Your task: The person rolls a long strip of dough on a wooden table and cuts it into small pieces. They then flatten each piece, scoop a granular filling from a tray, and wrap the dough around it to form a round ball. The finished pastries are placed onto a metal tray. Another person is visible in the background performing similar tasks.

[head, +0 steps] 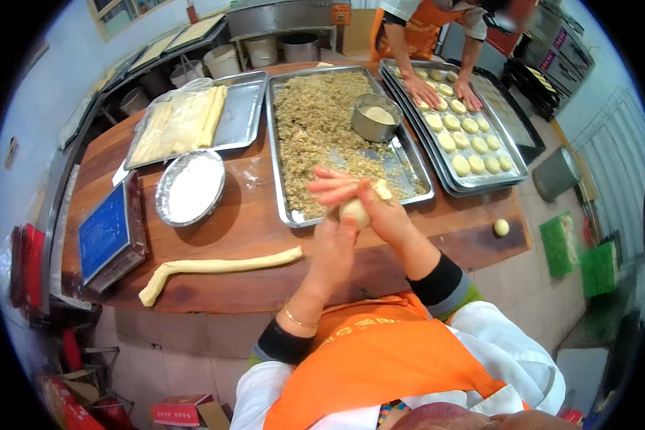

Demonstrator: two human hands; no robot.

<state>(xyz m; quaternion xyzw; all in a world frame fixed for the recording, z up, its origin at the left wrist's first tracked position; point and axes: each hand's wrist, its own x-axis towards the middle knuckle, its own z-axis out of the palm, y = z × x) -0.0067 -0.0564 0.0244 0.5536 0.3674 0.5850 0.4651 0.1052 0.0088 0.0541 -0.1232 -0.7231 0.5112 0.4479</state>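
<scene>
A smooth pale dough ball is held between my two hands, above the near edge of the filling tray. My left hand cups it from the left, with the thumb against it. On the other side my right hand presses against the ball, and a small torn piece of dough shows at its fingers. Overlapping fingers hide part of the ball. Left of my wrists, a long dough rope lies bent on the wooden table. A finished round ball rests alone near the right corner.
Crumbly filling fills much of a metal tray, with a round metal tin in it. A flour bowl, a blue-topped box and a dough-strip tray stand left. A co-worker's hands press dough rounds on stacked trays.
</scene>
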